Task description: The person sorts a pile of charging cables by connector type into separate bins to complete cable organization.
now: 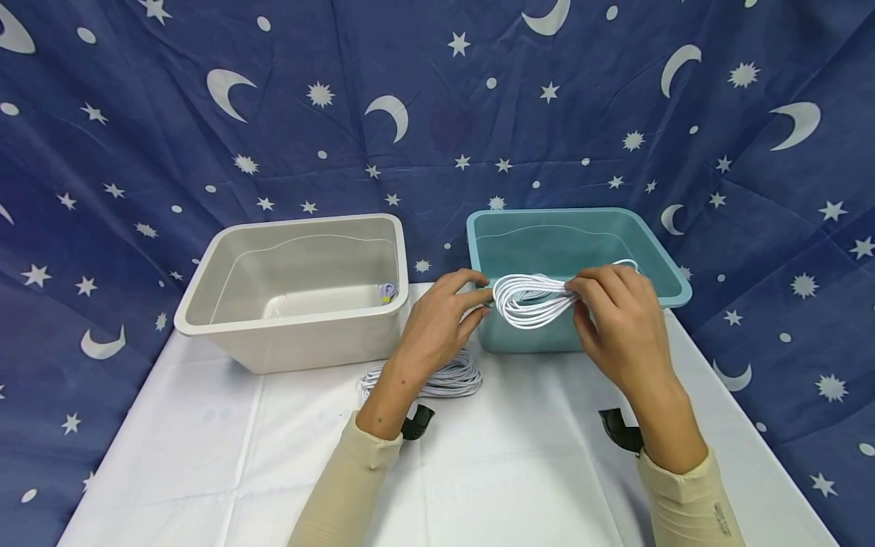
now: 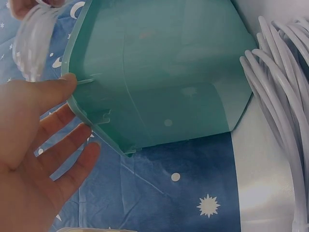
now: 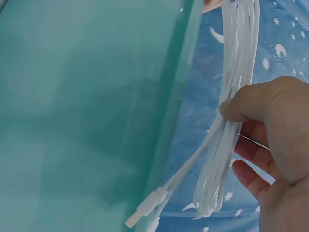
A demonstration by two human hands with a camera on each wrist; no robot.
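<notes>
My right hand pinches a coiled white USB cable near its right end, in front of the teal bin. In the right wrist view, thumb and fingers close on the bundle, and a USB plug hangs loose from it beside the bin wall. My left hand is at the coil's left end, fingers spread and slightly bent. The left wrist view shows its thumb and fingers apart; whether they touch the coil is unclear. Under the left forearm lies another coiled cable, partly hidden.
A beige bin stands at left on the white tablecloth, with a small purple-and-yellow item inside against its right wall. Behind both bins hangs a blue curtain with moons and stars.
</notes>
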